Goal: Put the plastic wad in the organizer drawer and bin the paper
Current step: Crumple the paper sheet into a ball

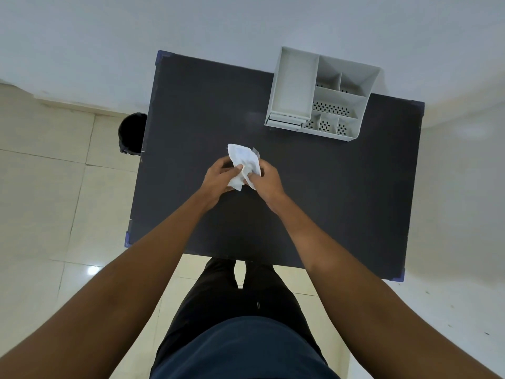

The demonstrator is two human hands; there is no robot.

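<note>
Head view: left hand (218, 177) and right hand (266, 179) both gripping white paper (243, 166) above table (341, 201); plastic wad indistinguishable; organizer (322, 94) drawer shut, bin (131, 132) unreached; neither step done.

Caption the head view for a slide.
Both hands, left hand and right hand, grip crumpled white paper above dark table.

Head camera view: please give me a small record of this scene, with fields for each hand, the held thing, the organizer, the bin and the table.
left hand: grip closed on the white wad
right hand: grip closed on the same wad
white wad: crumpled, held above the table; paper and plastic cannot be told apart
organizer: grey, far right of table, compartments look empty, drawers closed
bin: black, on the floor, left of table
table: dark top
</note>
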